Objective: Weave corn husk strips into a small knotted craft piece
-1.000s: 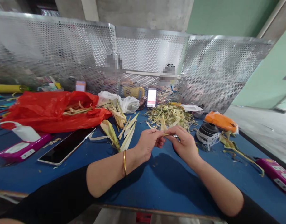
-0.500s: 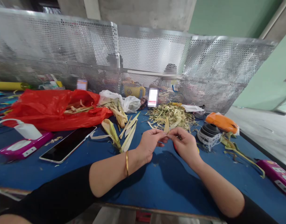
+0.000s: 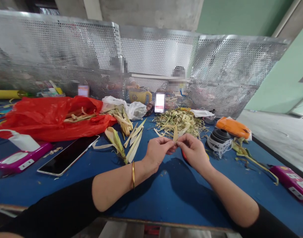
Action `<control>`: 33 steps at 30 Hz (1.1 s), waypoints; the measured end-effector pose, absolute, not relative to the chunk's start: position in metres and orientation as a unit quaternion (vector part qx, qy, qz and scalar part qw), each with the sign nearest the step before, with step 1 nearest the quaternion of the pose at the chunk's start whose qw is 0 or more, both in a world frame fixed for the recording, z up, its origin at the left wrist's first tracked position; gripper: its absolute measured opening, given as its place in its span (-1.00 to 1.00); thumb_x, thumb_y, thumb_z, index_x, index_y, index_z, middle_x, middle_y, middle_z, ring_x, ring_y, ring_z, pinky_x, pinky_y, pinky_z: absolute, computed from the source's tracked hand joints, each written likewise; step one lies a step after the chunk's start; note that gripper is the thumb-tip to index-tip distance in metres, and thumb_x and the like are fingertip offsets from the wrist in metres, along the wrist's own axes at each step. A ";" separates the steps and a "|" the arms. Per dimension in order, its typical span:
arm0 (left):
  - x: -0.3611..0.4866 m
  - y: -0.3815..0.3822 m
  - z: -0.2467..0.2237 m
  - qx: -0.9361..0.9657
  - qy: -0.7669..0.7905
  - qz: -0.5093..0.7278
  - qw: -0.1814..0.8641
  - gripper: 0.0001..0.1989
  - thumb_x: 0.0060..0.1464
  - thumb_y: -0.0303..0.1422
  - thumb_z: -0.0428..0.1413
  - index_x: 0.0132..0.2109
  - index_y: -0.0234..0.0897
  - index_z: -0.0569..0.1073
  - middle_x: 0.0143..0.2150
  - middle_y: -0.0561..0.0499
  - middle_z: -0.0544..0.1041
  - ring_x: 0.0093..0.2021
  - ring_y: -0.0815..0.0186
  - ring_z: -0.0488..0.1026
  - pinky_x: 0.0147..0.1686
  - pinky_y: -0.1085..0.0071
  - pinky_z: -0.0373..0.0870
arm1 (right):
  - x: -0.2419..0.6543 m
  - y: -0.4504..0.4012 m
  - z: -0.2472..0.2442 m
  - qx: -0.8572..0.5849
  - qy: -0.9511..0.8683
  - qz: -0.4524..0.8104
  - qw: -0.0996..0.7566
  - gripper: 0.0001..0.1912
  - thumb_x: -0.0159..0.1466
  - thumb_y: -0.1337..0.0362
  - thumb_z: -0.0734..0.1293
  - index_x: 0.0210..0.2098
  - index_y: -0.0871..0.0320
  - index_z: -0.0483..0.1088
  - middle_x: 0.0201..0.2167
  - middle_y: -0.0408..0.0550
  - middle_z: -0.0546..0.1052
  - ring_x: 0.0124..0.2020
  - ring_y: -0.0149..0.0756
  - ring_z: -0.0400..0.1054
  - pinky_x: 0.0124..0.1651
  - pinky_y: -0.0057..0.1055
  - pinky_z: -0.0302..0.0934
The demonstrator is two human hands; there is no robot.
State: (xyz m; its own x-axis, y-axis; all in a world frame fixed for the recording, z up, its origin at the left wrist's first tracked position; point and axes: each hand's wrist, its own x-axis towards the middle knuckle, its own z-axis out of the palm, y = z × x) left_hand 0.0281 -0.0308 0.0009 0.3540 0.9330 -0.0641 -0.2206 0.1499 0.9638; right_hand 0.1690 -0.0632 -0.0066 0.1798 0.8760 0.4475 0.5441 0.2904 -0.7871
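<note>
My left hand (image 3: 158, 151) and my right hand (image 3: 193, 149) meet at the fingertips above the blue table. Both pinch the lower end of a small pale husk piece (image 3: 175, 133), whose pointed tip stands up between them. Behind the fingers lies a heap of shredded husk strips (image 3: 182, 119). A red and yellow round object is partly hidden under my right hand. Left of my hands, a green-yellow husk (image 3: 116, 141) and several loose pale leaves (image 3: 135, 145) lie on the table.
A red plastic bag (image 3: 42, 117), a phone (image 3: 68, 157) and a purple power strip (image 3: 22, 160) are at left. On the right sit a black spool with white cord (image 3: 218, 140), an orange packet (image 3: 233, 128) and another purple strip (image 3: 291, 181). A perforated metal screen (image 3: 153, 56) stands behind.
The view has shifted slightly, so the table items appear a little further left. My fingers stay pinched together, and the husk tip between them looks slightly more upright.
</note>
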 end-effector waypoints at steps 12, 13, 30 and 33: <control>0.022 -0.027 0.005 0.425 0.356 0.395 0.732 -0.88 -0.09 -0.38 0.21 -0.49 -0.32 0.45 -0.54 0.02 0.47 -0.52 0.41 0.37 -0.48 0.49 0.28 | 0.172 -0.071 0.003 -0.523 -0.732 -0.005 0.437 -0.86 0.28 0.30 0.25 -0.30 0.05 0.46 -0.35 -0.08 0.54 -0.29 -0.25 0.42 -0.19 -0.38 0.27; 0.021 -0.026 0.005 0.421 0.352 0.390 0.740 -0.89 -0.10 -0.39 0.21 -0.47 -0.33 0.46 -0.51 0.01 0.48 -0.50 0.40 0.39 -0.47 0.49 0.29 | 0.172 -0.071 0.003 -0.522 -0.732 -0.005 0.437 -0.86 0.29 0.29 0.25 -0.32 0.05 0.46 -0.36 -0.09 0.54 -0.30 -0.26 0.42 -0.20 -0.38 0.27; 0.024 -0.028 0.005 0.441 0.328 0.418 0.723 -0.98 -0.15 -0.49 0.15 -0.48 -0.33 0.44 -0.50 0.01 0.49 -0.46 0.37 0.45 -0.32 0.40 0.42 | 0.169 -0.070 0.002 -0.552 -0.662 0.119 0.492 -0.89 0.20 0.29 0.31 -0.46 0.13 0.40 -0.49 -0.13 0.50 -0.41 -0.31 0.34 -0.29 -0.39 0.19; 0.024 -0.028 0.006 0.446 0.335 0.415 0.719 -0.99 -0.14 -0.49 0.16 -0.48 -0.34 0.47 -0.50 0.00 0.51 -0.46 0.37 0.46 -0.30 0.41 0.43 | 0.172 -0.069 0.001 -0.564 -0.654 0.135 0.485 -0.88 0.20 0.27 0.32 -0.46 0.14 0.39 -0.50 -0.12 0.50 -0.43 -0.31 0.34 -0.31 -0.39 0.19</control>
